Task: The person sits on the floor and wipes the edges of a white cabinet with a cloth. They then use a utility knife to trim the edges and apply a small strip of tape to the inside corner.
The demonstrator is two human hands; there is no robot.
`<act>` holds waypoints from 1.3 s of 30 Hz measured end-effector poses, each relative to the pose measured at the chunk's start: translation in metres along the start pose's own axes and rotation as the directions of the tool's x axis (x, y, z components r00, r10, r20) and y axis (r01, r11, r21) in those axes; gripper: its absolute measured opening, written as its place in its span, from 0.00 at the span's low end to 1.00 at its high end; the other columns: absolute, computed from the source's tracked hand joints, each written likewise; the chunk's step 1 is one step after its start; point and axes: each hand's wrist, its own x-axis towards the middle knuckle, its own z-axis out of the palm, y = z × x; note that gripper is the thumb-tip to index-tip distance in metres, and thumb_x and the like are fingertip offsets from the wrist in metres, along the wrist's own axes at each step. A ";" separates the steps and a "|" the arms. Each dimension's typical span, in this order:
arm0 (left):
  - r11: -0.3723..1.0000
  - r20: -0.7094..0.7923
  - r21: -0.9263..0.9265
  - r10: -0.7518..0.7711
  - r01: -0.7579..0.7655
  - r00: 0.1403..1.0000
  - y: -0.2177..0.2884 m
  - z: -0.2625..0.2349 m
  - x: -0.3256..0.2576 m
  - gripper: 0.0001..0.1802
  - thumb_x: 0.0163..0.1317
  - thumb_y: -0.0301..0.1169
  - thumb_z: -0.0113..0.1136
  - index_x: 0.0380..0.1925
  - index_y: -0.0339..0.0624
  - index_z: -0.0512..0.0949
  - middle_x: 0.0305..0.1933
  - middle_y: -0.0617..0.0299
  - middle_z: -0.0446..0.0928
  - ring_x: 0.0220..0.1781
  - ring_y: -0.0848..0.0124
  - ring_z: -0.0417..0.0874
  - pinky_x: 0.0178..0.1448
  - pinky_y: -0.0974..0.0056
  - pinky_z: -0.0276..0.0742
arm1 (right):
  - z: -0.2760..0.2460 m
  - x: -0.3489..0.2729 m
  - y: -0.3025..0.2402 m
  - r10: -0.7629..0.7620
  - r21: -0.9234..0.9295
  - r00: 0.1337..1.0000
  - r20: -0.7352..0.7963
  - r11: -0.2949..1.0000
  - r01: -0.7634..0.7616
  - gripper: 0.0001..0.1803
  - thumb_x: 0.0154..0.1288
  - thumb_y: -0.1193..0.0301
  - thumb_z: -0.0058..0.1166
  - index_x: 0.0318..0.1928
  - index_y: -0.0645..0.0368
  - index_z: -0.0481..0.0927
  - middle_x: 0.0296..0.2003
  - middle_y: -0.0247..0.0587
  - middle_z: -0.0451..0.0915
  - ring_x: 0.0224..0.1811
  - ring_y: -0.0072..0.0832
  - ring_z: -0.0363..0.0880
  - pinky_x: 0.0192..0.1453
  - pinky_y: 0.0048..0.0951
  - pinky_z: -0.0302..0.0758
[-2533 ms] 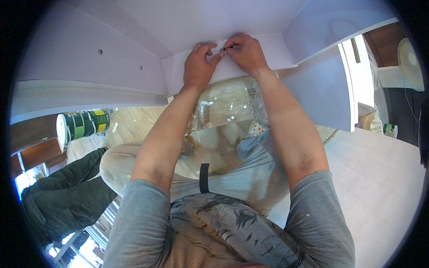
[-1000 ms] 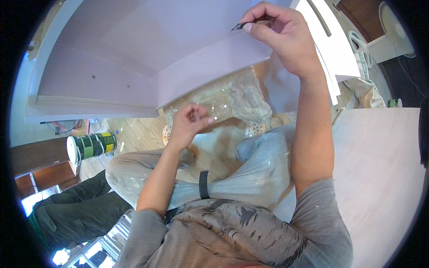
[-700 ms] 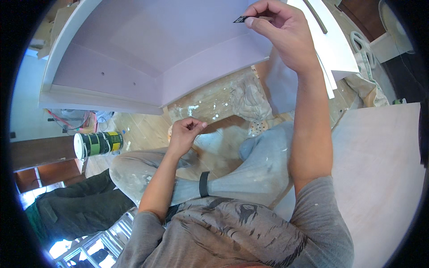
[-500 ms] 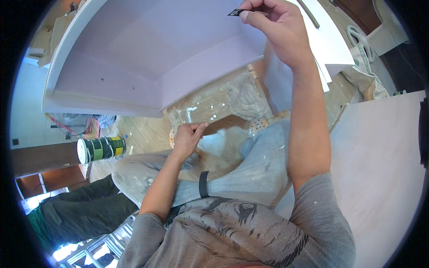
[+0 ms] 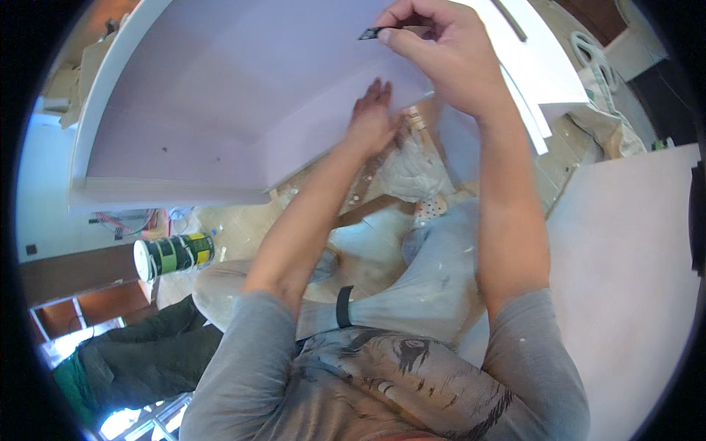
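Note:
At the top of the head view my right hand (image 5: 450, 62) pinches a small flat black piece with a pointed end (image 5: 369, 34), which looks like a short blade. It is held over the interior of a large white box-like cabinet (image 5: 309, 125). Fingers stretched, my left hand (image 5: 373, 125) reaches to the cabinet's near inner side, seemingly touching it close to the edge. It is slightly blurred and holds nothing. Below its fingers lies a crumpled clear plastic bag (image 5: 415, 173) on the floor, between the cabinet and my legs.
A green-and-white paint bucket (image 5: 174, 256) lies on its side at left. Another person's dark trouser legs (image 5: 147, 360) are at lower left, by a metal ladder (image 5: 165, 422). White boards (image 5: 533, 66) bear a dark strip (image 5: 509, 20); a pale panel (image 5: 618, 272) stands at right.
My left hand has moved forward from above my lap to the cabinet's near inner side and opened its fingers. My right hand has shifted slightly left and nearer, still pinching the black piece.

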 end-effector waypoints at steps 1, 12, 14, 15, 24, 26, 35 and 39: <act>0.997 0.050 0.073 -0.028 0.024 0.998 0.003 0.005 0.008 0.41 0.80 0.52 0.50 0.82 0.36 0.58 0.88 0.41 0.52 0.88 0.49 0.54 0.88 0.44 0.51 | 0.002 0.001 0.000 -0.006 -0.015 1.000 0.000 1.000 0.006 0.05 0.63 0.75 0.65 0.38 0.63 0.88 0.33 0.31 0.86 0.39 0.19 0.82 0.48 0.25 0.79; 0.935 -0.065 0.184 -0.296 0.303 0.953 -0.071 -0.011 -0.081 0.43 0.82 0.60 0.39 0.87 0.47 0.50 0.91 0.49 0.43 0.92 0.51 0.42 0.91 0.40 0.37 | 0.009 0.002 0.009 -0.047 -0.094 0.996 0.075 0.994 0.054 0.05 0.64 0.75 0.65 0.39 0.62 0.88 0.34 0.35 0.88 0.41 0.21 0.84 0.52 0.27 0.80; 0.899 -0.101 0.205 -0.375 0.388 0.922 -0.089 -0.022 -0.112 0.45 0.81 0.61 0.40 0.86 0.44 0.49 0.91 0.48 0.42 0.92 0.51 0.42 0.91 0.42 0.37 | 0.007 0.004 0.005 0.031 -0.144 0.998 0.058 0.989 -0.023 0.05 0.64 0.74 0.65 0.40 0.62 0.88 0.35 0.35 0.88 0.41 0.21 0.84 0.52 0.28 0.80; 0.875 -0.128 0.190 -0.427 0.445 0.895 -0.098 -0.027 -0.126 0.47 0.81 0.61 0.40 0.86 0.40 0.49 0.91 0.46 0.42 0.92 0.50 0.42 0.91 0.42 0.38 | 0.006 0.004 0.009 -0.009 -0.142 0.997 0.082 0.990 0.021 0.06 0.66 0.73 0.65 0.41 0.61 0.88 0.36 0.33 0.87 0.41 0.20 0.82 0.52 0.27 0.78; 0.746 -0.076 0.248 -0.622 0.618 0.780 -0.060 -0.036 -0.173 0.47 0.79 0.58 0.48 0.76 0.21 0.60 0.85 0.29 0.52 0.84 0.41 0.61 0.85 0.46 0.59 | 0.033 0.000 0.040 -0.023 -0.183 0.974 0.227 0.981 0.065 0.11 0.64 0.71 0.64 0.43 0.63 0.88 0.33 0.39 0.87 0.37 0.26 0.83 0.48 0.32 0.80; 0.829 0.164 0.052 -0.557 0.556 0.814 -0.011 -0.080 -0.195 0.35 0.78 0.50 0.54 0.66 0.26 0.74 0.78 0.33 0.66 0.73 0.41 0.75 0.76 0.48 0.72 | 0.052 0.001 0.054 0.030 -0.204 0.954 0.298 0.978 0.033 0.10 0.64 0.71 0.64 0.43 0.63 0.88 0.33 0.41 0.87 0.38 0.27 0.83 0.49 0.33 0.80; 0.755 0.018 -0.537 -0.435 0.376 0.900 -0.066 -0.098 -0.274 0.11 0.69 0.27 0.71 0.48 0.33 0.88 0.34 0.59 0.87 0.38 0.72 0.89 0.46 0.67 0.84 | 0.194 -0.010 0.144 0.166 -0.189 0.843 0.511 0.979 -0.078 0.11 0.63 0.69 0.68 0.43 0.62 0.89 0.38 0.48 0.90 0.41 0.40 0.88 0.51 0.38 0.83; 0.677 0.002 -0.520 -0.609 0.521 0.793 -0.069 -0.100 -0.255 0.18 0.72 0.30 0.69 0.58 0.36 0.84 0.36 0.56 0.87 0.36 0.70 0.87 0.44 0.63 0.83 | 0.248 -0.008 0.152 0.113 -0.220 0.855 0.506 0.975 0.001 0.08 0.63 0.72 0.66 0.41 0.59 0.89 0.42 0.47 0.88 0.46 0.44 0.87 0.54 0.40 0.83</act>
